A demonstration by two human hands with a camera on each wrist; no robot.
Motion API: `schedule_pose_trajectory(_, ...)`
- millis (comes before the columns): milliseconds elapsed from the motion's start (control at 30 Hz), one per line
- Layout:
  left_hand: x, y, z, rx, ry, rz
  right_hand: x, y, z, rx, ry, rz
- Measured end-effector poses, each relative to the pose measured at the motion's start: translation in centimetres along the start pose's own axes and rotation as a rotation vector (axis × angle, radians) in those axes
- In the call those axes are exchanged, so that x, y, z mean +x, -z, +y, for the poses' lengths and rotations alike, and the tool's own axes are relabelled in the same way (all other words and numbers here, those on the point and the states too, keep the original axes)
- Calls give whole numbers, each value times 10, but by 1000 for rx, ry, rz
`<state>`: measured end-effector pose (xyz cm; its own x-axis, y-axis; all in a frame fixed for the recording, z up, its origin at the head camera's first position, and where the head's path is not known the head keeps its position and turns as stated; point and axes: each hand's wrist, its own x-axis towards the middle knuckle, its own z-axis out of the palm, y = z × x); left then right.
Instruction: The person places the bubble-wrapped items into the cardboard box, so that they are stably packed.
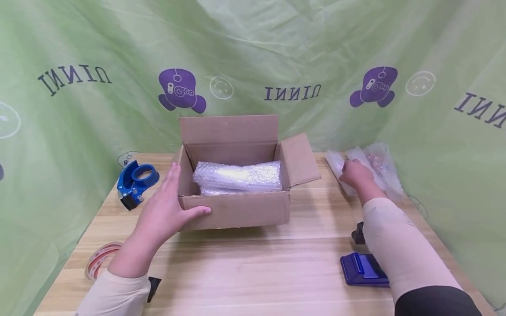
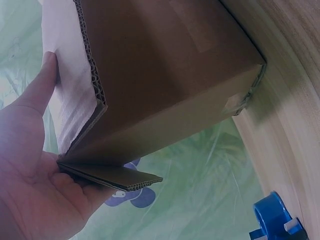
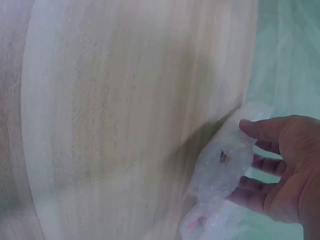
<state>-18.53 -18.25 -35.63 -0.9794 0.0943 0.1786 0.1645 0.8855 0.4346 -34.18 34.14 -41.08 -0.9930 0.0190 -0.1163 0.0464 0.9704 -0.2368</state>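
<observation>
An open cardboard box (image 1: pixel 237 213) stands mid-table, with a bubble-wrapped bundle (image 1: pixel 237 176) inside. My left hand (image 1: pixel 164 215) grips the box's front left corner. In the left wrist view its thumb lies over one flap (image 2: pixel 75 90), while the fingers are behind a second flap and partly hidden. At the far right, my right hand (image 1: pixel 357 175) holds a bubble-wrapped packet (image 1: pixel 336 164). The right wrist view shows the thumb on the near face of that packet (image 3: pixel 215 170) and the fingers on its other side. More wrapped packets (image 1: pixel 381 169) lie beside it.
A blue hand-held tape dispenser (image 1: pixel 146 175) lies left of the box. A tape roll (image 1: pixel 96 263) is near the front left, and a dark blue device (image 1: pixel 361 268) sits partly behind the right forearm. A green printed curtain (image 1: pixel 245 57) hangs around the table.
</observation>
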Motion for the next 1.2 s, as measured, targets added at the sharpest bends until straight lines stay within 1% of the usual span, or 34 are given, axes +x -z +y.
schedule_pose_trajectory(67,0,0,0,-3,2,-1,-1,5,1,16,16,11)
schedule_pose_trajectory(233,0,1,1,-4,2,-5,-4,24,-6,137,62,61)
schedule_pose_trajectory(267,0,1,1,-4,0,-6,-6,29,-9,167,67,70)
schedule_pose_trajectory(467,0,1,1,-3,-5,-5,-21,64,-32,242,110,174)
schedule_pose_trajectory(600,-1,1,1,-4,-9,-2,-31,83,-49,281,156,241)
schedule_pose_trajectory(800,-1,1,1,-5,-11,-3,-45,107,-75,343,204,333)
schedule_pose_trajectory(900,-1,1,0,-4,-9,-3,-53,116,-92,394,259,382)
schedule_pose_trajectory(967,-2,1,0,-4,-7,-2,-58,120,-106,441,314,412)
schedule_pose_trajectory(1100,-1,1,0,-3,-5,-1,-67,125,-135,509,444,451)
schedule_pose_trajectory(1200,-1,1,0,-4,-9,1,-70,124,-154,524,564,456)
